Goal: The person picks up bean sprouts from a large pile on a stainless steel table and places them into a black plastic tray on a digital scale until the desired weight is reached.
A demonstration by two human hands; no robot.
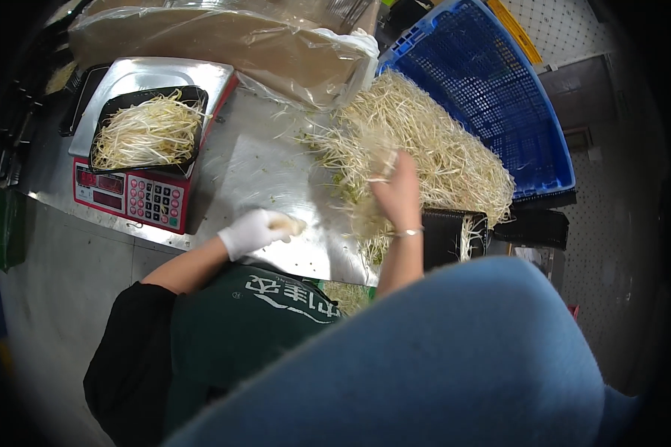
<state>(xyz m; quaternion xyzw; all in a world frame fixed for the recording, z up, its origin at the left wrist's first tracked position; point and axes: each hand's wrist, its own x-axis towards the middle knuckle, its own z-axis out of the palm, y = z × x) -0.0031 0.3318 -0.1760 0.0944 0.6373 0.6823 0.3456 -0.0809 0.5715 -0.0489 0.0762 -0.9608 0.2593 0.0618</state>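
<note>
My right hand is over the near left side of a large heap of bean sprouts. Its fingers close around a loose bunch of sprouts, which is blurred by motion. In a white glove, my left hand hovers above the bare steel tabletop. Its blurred fingers are drawn together, and I see nothing held in them. To the left, a black plastic tray filled with sprouts rests on the steel pan of a red digital scale.
Behind the heap leans a blue perforated plastic crate. A carton lined with clear plastic stands at the back. Another black tray, with a few sprouts, is right of my right wrist. A blue-clothed shape blocks the lower right.
</note>
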